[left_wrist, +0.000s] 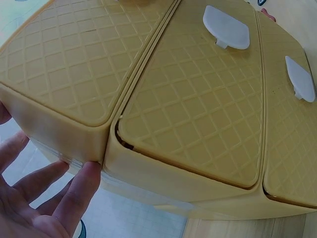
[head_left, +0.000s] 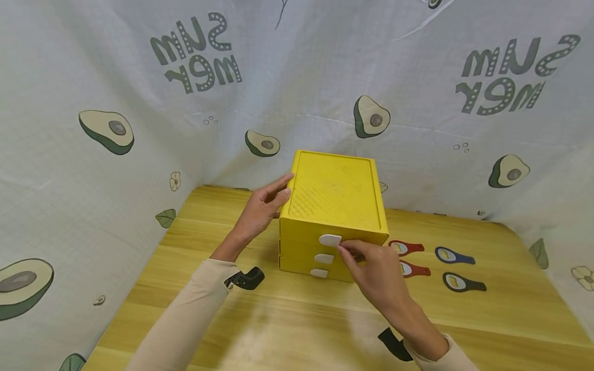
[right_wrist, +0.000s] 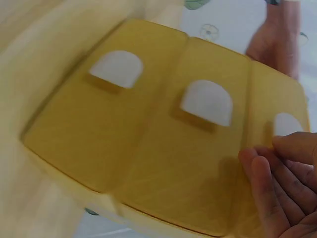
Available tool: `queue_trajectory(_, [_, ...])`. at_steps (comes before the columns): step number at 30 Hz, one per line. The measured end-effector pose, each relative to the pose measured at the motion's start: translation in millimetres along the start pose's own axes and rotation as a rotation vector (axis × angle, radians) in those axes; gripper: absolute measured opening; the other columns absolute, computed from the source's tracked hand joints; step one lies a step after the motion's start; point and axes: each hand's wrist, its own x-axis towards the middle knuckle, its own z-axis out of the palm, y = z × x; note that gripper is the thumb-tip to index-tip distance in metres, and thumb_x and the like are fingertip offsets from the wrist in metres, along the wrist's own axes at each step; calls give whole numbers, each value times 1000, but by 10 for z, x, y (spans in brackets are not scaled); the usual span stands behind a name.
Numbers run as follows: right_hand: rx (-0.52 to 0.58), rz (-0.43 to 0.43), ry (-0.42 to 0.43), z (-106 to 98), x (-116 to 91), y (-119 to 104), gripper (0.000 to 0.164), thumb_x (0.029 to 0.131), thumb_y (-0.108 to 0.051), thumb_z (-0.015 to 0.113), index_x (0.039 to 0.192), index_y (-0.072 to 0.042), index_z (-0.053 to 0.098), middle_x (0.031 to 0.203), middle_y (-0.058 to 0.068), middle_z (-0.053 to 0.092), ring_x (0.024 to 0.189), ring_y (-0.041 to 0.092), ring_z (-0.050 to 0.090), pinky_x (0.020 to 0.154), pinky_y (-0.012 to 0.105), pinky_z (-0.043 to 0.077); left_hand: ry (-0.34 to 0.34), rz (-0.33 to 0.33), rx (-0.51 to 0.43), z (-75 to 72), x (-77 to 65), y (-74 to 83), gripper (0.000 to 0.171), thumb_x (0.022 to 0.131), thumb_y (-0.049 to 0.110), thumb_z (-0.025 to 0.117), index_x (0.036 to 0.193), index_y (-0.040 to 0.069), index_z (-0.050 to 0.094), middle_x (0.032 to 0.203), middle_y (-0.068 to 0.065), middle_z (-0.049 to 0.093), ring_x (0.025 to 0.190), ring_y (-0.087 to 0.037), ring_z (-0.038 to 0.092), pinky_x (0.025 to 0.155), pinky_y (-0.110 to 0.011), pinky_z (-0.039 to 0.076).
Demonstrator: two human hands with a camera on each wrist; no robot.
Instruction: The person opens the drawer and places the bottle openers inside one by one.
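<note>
A yellow three-drawer box [head_left: 335, 190] stands on the wooden table, its front towards me. Each drawer has a white rounded handle, and the front has a raised criss-cross pattern. My right hand [head_left: 378, 270] pinches the right edge of the top handle [head_left: 330, 240] between thumb and fingers. In the right wrist view the thumb meets that handle [right_wrist: 287, 125], with the fingers [right_wrist: 267, 183] bent below it. My left hand [head_left: 261, 208] rests on the box's left side, fingers extended. Fingertips [left_wrist: 90, 171] press at the side edge in the left wrist view. All drawers look closed; their contents are hidden.
Right of the box lie red bottle-opener-like pieces [head_left: 416, 270], a blue one [head_left: 456, 256] and a dark one [head_left: 464, 282], flat on the table [head_left: 287, 319]. Behind hangs a white curtain [head_left: 297, 93] with avocado prints. Black straps [head_left: 250, 278] show at both wrists.
</note>
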Motion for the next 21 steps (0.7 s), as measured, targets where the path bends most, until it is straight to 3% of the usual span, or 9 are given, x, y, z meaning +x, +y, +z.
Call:
queue_trajectory(4, [21,22,-26,116,-102,71,7,80,0,81,86,-4,79,76,2,76,65,9,70,55,25,56,-2,0,4,-1,5,-9,46,106,31,51,152,28,45,154,-4,46,127,-26,58,92,-42,58])
queue_trajectory(8, [17,-10,-19,204,-140,109,12,77,3,83,85,-5,80,76,2,75,64,7,69,54,23,56,1,-5,4,-1,-2,-4,46,106,32,51,152,29,45,154,-3,46,127,-26,57,92,-43,58])
queue_trajectory(21, [-22,-70,0,271,-153,116,13,75,3,84,80,-8,78,73,-2,73,62,2,64,54,18,53,11,-16,3,19,-7,-4,46,106,31,51,152,30,46,154,-2,46,126,-25,58,93,-43,57])
